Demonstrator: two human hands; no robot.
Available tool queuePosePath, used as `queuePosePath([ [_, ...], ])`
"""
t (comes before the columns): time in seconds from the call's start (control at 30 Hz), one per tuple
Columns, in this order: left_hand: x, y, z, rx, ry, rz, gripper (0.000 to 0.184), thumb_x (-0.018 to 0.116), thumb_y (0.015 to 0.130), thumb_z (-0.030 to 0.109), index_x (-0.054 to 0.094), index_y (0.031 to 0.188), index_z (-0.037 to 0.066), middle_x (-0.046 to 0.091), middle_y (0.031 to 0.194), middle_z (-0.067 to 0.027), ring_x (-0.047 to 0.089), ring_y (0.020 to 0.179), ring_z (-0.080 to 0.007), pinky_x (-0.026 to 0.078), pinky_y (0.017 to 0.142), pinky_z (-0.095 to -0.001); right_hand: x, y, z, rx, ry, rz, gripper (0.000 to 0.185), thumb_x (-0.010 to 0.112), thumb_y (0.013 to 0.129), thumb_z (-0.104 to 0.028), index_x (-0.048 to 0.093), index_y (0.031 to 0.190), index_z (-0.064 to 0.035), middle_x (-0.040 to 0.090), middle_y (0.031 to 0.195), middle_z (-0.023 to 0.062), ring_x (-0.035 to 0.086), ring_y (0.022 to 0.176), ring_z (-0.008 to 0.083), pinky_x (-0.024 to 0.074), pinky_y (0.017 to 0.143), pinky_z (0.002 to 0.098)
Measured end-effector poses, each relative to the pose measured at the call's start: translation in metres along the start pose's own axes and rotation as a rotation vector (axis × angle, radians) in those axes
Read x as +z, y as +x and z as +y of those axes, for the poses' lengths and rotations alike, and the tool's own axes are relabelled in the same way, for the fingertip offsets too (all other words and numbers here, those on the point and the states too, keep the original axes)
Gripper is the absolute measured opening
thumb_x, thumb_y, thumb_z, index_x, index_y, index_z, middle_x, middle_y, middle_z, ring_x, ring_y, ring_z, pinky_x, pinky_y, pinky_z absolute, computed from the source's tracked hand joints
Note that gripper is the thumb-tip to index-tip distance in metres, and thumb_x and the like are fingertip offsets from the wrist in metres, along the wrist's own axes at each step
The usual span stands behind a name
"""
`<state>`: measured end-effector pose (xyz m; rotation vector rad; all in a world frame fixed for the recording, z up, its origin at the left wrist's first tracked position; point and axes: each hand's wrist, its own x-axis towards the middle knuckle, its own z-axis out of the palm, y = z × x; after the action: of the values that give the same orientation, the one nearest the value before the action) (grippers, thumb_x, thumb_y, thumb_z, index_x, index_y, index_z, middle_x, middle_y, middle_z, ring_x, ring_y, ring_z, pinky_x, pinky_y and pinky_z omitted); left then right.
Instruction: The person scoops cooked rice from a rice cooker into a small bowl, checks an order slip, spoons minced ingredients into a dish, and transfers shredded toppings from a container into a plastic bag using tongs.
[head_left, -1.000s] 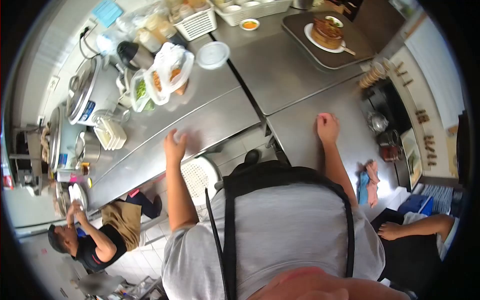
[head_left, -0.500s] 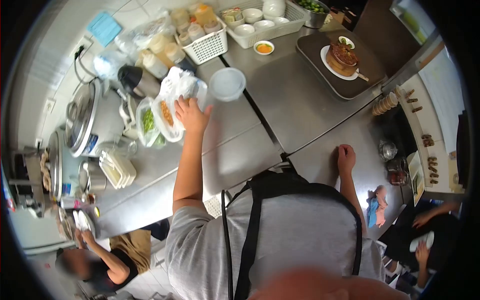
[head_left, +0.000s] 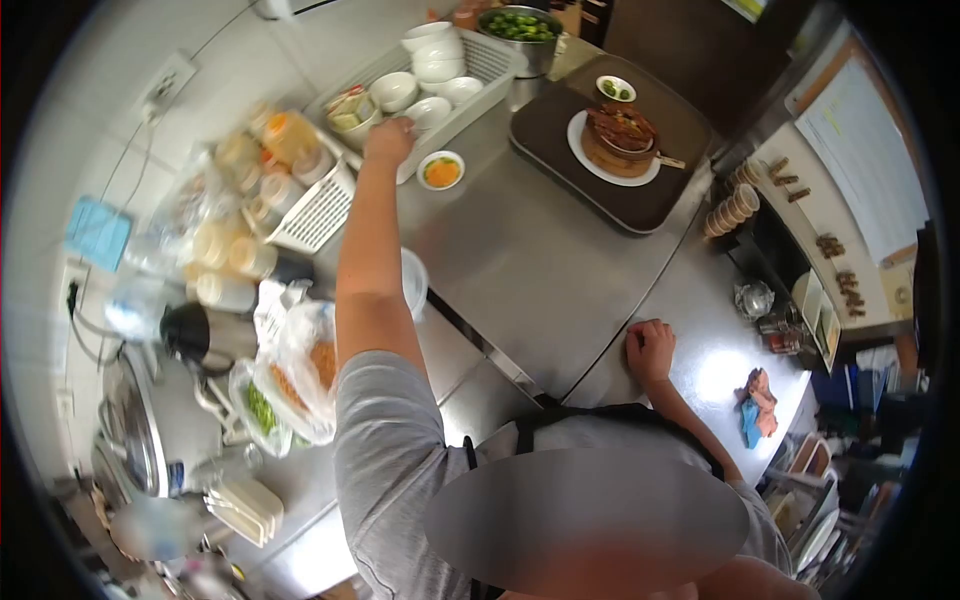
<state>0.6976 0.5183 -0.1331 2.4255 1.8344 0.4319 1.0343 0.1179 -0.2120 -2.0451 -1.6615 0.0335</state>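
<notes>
My left hand [head_left: 390, 140] reaches over the near edge of a white plastic basket [head_left: 490, 68], among small white bowls [head_left: 394, 92]. Its fingers are bent down beside a shallow white dish [head_left: 430, 112]; their tips are hidden, so I cannot make out what they grip. Just right of this hand, outside the basket, stands a small white bowl [head_left: 441, 171] with orange and green contents. Away from these, my right hand [head_left: 651, 350] rests on the steel counter, fingers curled in and nothing visible in them.
A brown tray [head_left: 555, 130] carries a bamboo steamer of browned food [head_left: 622, 135] on a white plate. Bottles stand in another white basket [head_left: 318, 208] at left. Below are bags of chopped food [head_left: 290, 385]. A crumpled cloth [head_left: 758, 408] lies right, and a pot of greens [head_left: 519, 28] stands behind.
My left hand has left the bags of chopped food and moved forward to the basket of bowls. My view has turned and shifted. My right hand still rests on the counter.
</notes>
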Motion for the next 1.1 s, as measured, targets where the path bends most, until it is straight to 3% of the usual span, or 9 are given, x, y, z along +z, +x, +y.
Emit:
queuePosePath([
  [0.2,0.036,0.063,-0.006,0.093,0.253,-0.288,0.027,0.055,0.071,0.031,0.06,0.096,0.022,0.059,0.095,-0.0071,0.054,0.091,-0.0256,0.039,0.081,-0.0385,-0.003,0.0,-0.003,0.053,0.01,0.002,0.005,0.057,0.064,-0.012,0.054,0.068,-0.0133,0.051,0.073,0.003,0.046,0.075,0.0235,0.0335,0.065,0.0346],
  [0.3,0.023,0.044,0.014,0.021,0.243,-0.097,0.025,0.055,0.071,0.031,0.062,0.093,0.021,0.06,0.093,-0.0059,0.054,0.09,-0.0228,0.038,0.081,-0.041,-0.002,0.001,-0.002,0.061,-0.005,-0.016,0.005,0.056,0.064,-0.011,0.054,0.069,-0.0129,0.05,0.073,0.0032,0.046,0.076,0.0237,0.0335,0.065,0.0346],
  [0.5,0.025,0.039,-0.005,-0.068,-0.079,-0.081,0.027,0.056,0.071,0.033,0.062,0.088,0.013,0.06,0.084,-0.0096,0.057,0.08,-0.0258,0.042,0.071,-0.0364,-0.006,0.0,-0.004,0.038,0.02,-0.004,0.007,0.056,0.063,-0.011,0.053,0.069,-0.0123,0.05,0.073,0.0042,0.046,0.076,0.0242,0.034,0.065,0.0353],
  [0.67,0.06,0.06,-0.037,0.267,-0.375,0.08,0.027,0.054,0.075,0.028,0.059,0.084,0.003,0.06,0.077,-0.0148,0.058,0.073,-0.0245,0.043,0.065,-0.0367,-0.002,-0.006,0.002,0.039,0.051,0.049,0.006,0.055,0.063,-0.013,0.055,0.069,-0.0128,0.052,0.073,0.0046,0.048,0.077,0.0244,0.0362,0.066,0.036],
  [0.7,0.052,0.059,-0.031,0.177,-0.32,-0.03,0.025,0.054,0.073,0.025,0.059,0.084,0.002,0.06,0.079,-0.0158,0.058,0.075,-0.0237,0.043,0.066,-0.0361,-0.003,-0.008,0.002,0.053,0.023,0.019,0.006,0.055,0.063,-0.014,0.055,0.069,-0.0133,0.052,0.073,0.0046,0.048,0.077,0.0242,0.0364,0.066,0.0355],
  [0.77,0.067,0.079,-0.047,0.292,-0.193,0.054,0.023,0.054,0.068,0.019,0.059,0.082,0.002,0.06,0.077,-0.0166,0.058,0.073,-0.0291,0.044,0.065,-0.0381,-0.004,-0.008,0.003,0.071,0.0,0.011,0.005,0.054,0.065,-0.017,0.056,0.069,-0.0142,0.052,0.073,0.0042,0.049,0.077,0.0232,0.0366,0.065,0.0346],
  [0.83,0.063,0.081,-0.031,0.19,-0.053,0.065,0.023,0.054,0.066,0.02,0.058,0.078,0.001,0.059,0.075,-0.0176,0.056,0.072,-0.0347,0.043,0.065,-0.0415,-0.007,-0.012,0.004,0.077,-0.001,0.038,0.005,0.053,0.066,-0.019,0.056,0.068,-0.0147,0.052,0.073,0.0035,0.049,0.076,0.022,0.0366,0.065,0.0342],
  [0.93,0.048,0.085,-0.025,0.291,0.183,0.018,0.026,0.053,0.063,0.021,0.058,0.077,0.0,0.058,0.077,-0.0187,0.055,0.074,-0.0349,0.043,0.067,-0.0419,-0.006,-0.013,0.006,0.064,0.008,0.04,0.006,0.053,0.067,-0.02,0.056,0.069,-0.0148,0.053,0.072,0.0016,0.048,0.077,0.02,0.0362,0.065,0.034],
  [1.1,0.022,0.072,0.011,0.22,0.011,0.191,0.022,0.051,0.065,0.016,0.057,0.079,-0.001,0.057,0.08,-0.0202,0.055,0.075,-0.0344,0.042,0.067,-0.0404,-0.01,-0.016,0.007,0.047,0.045,0.068,0.006,0.053,0.067,-0.02,0.056,0.069,-0.0151,0.053,0.073,0.0011,0.048,0.076,0.0203,0.0361,0.065,0.034],
])
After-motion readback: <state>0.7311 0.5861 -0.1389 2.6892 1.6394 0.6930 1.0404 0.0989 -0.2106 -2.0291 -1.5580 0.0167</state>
